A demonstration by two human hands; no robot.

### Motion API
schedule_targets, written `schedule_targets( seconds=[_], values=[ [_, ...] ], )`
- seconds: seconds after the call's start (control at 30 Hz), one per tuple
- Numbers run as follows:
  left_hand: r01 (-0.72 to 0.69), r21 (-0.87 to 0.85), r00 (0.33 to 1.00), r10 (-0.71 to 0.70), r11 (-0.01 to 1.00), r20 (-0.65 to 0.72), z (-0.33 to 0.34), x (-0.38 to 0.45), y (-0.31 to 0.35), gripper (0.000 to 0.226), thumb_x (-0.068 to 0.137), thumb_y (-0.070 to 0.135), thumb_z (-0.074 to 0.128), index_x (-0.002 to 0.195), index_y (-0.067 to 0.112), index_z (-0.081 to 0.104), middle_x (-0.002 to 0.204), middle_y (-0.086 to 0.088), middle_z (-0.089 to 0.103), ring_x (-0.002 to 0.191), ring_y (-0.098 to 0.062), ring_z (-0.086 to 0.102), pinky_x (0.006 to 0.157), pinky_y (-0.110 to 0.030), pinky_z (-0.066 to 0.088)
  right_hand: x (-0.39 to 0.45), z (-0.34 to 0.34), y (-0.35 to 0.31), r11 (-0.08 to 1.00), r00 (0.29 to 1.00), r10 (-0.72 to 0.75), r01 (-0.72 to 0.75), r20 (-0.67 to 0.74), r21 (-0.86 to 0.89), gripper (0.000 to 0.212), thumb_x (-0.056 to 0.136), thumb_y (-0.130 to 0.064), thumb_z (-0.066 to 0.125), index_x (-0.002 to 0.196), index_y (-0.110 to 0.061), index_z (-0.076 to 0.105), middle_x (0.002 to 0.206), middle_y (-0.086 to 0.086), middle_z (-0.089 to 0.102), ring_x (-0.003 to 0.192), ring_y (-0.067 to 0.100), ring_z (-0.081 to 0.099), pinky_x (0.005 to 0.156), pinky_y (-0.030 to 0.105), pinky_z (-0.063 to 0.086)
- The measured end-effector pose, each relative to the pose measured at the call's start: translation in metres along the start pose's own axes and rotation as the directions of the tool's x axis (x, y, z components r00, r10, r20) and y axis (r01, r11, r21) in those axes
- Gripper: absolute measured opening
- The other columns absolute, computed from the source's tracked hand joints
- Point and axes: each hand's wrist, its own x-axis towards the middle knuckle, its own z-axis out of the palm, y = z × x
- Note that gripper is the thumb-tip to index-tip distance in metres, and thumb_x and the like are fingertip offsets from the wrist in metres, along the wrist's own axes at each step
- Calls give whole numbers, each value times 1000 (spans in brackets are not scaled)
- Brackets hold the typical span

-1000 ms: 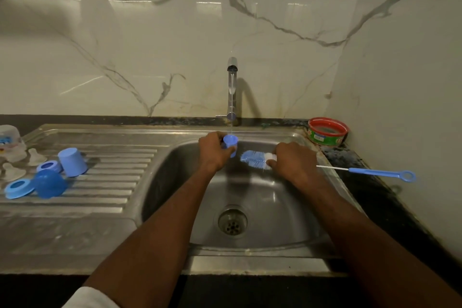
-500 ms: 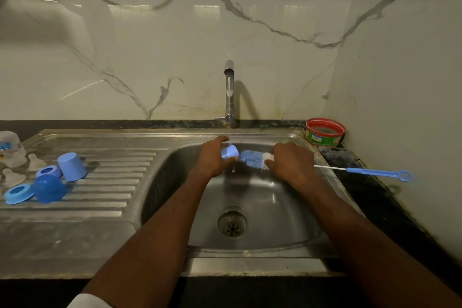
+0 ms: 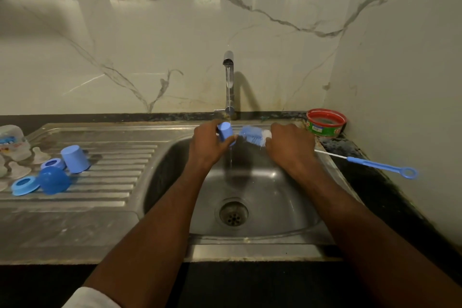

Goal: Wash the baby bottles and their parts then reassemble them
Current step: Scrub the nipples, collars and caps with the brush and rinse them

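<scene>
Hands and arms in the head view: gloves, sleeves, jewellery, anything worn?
Both hands bare: left hand and right hand show no gloves, rings or watch. Forearms are uncovered. The only clothing visible is a white sleeve pushed up on the left arm at the bottom edge.

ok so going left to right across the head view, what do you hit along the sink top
clear bottle → blue collar ring → blue dome cap → upturned blue cup → left hand gripping a blue cap → brush head → right hand → red tub → brush handle loop
</scene>
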Motion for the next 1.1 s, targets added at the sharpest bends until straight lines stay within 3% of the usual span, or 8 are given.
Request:
schedule_targets(
  seconds=[0.13,0.3,0.4,0.53,0.67,0.9,1.03,1.1],
  values=[
    [27,149,975,-59,989,215,6,-9,-7,49,82,35,83,123,15,64,115,-6,69,100,-15,63,84,-26,45,-6,7,-3,999,985,-32,39,171,-37,37,92,-50,61,116,-22,66,111,2,67,100,23,65,75,34,44],
    [25,30,998,-26,999,59,2,-1,0,52,77,28,87,121,15,64,112,-3,69,100,-15,64,86,-30,53,-3,0,1,1000,999,6,-6,45,10,32,94,-47,56,114,-24,66,111,3,69,100,25,66,76,35,47],
    [87,193,960,-134,977,244,6,-8,-7,50,77,26,87,120,13,62,114,-7,68,99,-16,61,84,-29,49,-6,0,-1,1000,989,8,-10,145,13,34,94,-49,57,113,-23,66,113,3,68,101,24,66,79,36,50],
    [124,137,976,-146,983,163,4,-4,-10,46,74,23,88,112,12,65,108,-7,69,92,-14,59,78,-26,44,-6,2,-2,999,990,15,-11,137,-30,29,91,-41,62,114,-23,66,109,2,67,97,22,66,69,32,42],
    [167,260,929,-240,951,280,0,-15,-11,51,76,26,86,118,9,64,119,-9,65,108,-22,61,91,-31,50,-13,3,-6,999,973,-38,41,229,-10,36,93,-48,60,121,-25,63,121,1,65,109,22,64,84,34,48],
    [-64,45,970,73,997,-231,-46,-19,14,34,84,32,77,110,15,62,103,0,65,92,-11,57,78,-22,42,-18,-27,-25,996,993,-22,32,-119,80,26,94,-46,58,111,-27,64,105,2,70,93,25,68,69,34,45],
    [145,245,929,-217,959,301,-46,-43,-3,36,86,24,76,115,7,64,117,-17,65,105,-31,65,72,-15,46,-33,-11,-34,983,971,-71,29,229,180,38,98,-46,59,129,-23,61,134,-2,61,119,22,61,100,35,45],
    [200,310,877,-311,930,366,-41,-57,-12,50,78,26,83,119,9,62,126,-15,61,112,-29,64,80,-23,49,-38,-6,-33,995,971,-74,59,229,75,35,100,-46,56,127,-24,61,133,-1,62,119,19,60,96,30,45]
  ],
)
